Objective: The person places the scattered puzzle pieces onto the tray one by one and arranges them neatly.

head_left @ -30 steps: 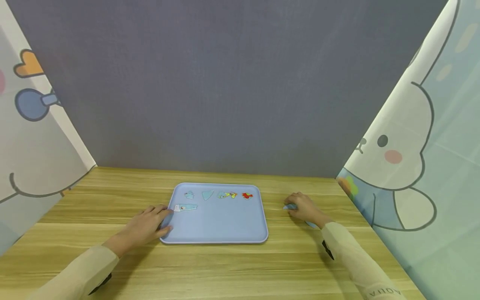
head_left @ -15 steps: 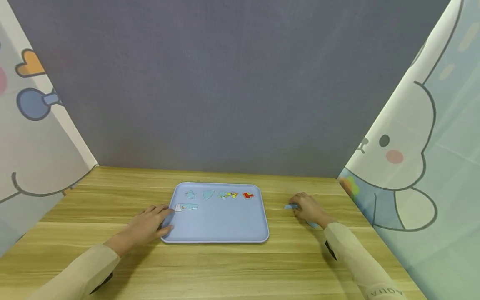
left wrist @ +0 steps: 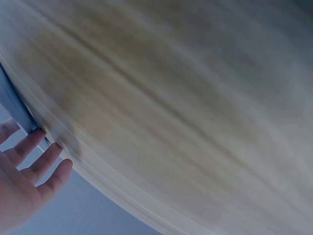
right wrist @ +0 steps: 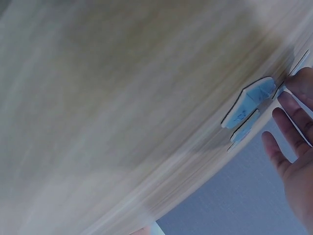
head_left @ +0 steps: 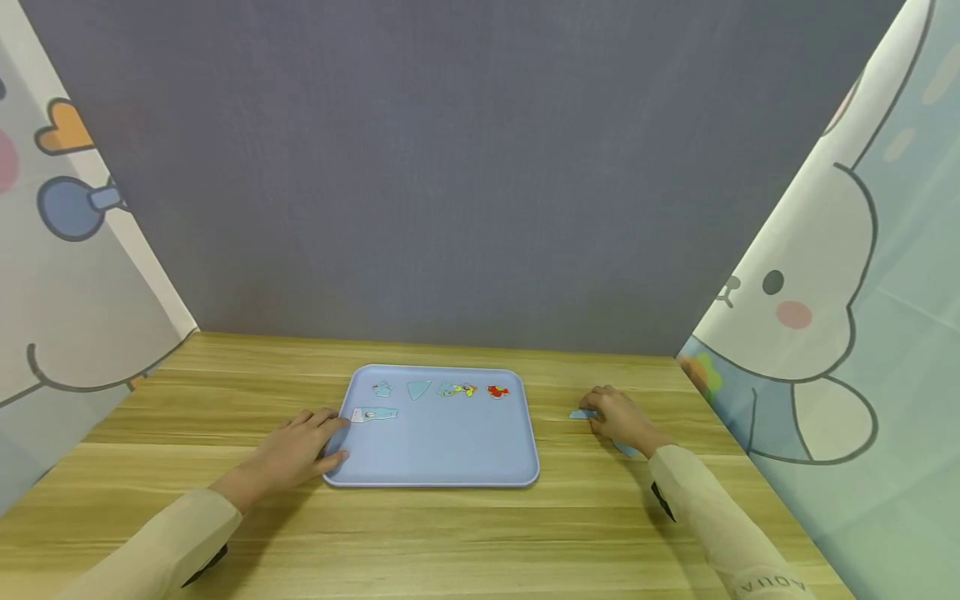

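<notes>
A pale blue tray (head_left: 450, 450) bears several small jigsaw puzzle pieces, among them a red one (head_left: 498, 392), a blue triangular one (head_left: 418, 389) and a long one with a white end (head_left: 381, 414). My left hand (head_left: 296, 450) lies at the tray's left side, fingers and thumb spread over its rim. On the table to the right, my right hand (head_left: 618, 417) is bent down over a light blue piece (head_left: 579, 414), thumb and index finger at its edge; I cannot tell whether they pinch it. Beside those fingers lie further blue pieces (right wrist: 249, 102), partly hidden in the head view.
The wooden table (head_left: 450, 542) runs back to a grey panel (head_left: 435, 167). Cloth walls printed with cartoon animals stand to the left (head_left: 90, 275) and right (head_left: 795, 250).
Over the first half second my right hand shifted slightly right, uncovering more of the blue piece. Since then it has stayed put. My left hand stays on the tray's rim.
</notes>
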Demonstrator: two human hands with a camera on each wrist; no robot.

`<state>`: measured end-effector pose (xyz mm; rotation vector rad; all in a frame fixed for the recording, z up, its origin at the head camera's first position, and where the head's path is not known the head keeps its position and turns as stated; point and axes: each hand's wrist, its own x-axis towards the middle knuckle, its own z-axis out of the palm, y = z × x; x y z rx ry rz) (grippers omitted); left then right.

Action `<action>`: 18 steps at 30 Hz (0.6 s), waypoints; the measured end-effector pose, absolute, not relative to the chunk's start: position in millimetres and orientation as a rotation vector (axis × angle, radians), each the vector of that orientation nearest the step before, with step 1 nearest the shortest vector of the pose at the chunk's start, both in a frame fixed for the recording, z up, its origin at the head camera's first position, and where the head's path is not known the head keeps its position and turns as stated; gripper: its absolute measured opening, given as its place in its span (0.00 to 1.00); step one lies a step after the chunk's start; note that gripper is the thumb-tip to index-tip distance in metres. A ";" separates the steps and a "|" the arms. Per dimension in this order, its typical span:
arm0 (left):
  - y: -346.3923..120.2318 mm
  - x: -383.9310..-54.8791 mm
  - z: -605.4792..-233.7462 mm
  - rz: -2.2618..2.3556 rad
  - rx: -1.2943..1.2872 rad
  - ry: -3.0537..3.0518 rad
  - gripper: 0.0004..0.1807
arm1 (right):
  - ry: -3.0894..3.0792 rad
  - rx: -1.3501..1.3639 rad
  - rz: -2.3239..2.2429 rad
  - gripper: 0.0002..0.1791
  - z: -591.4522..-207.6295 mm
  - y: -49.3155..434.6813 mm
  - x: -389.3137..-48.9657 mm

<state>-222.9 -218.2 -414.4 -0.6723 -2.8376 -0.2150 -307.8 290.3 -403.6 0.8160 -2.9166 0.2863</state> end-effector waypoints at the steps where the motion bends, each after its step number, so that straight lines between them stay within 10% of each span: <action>1: -218.2 -223.0 -414.6 -0.213 -0.671 -2.837 0.26 | -2.919 0.812 0.287 0.14 -403.9 290.5 -308.1; 18: -216.2 -220.7 -412.9 -0.204 -0.671 -2.823 0.26 | -2.891 0.860 0.283 0.13 -404.9 290.8 -309.2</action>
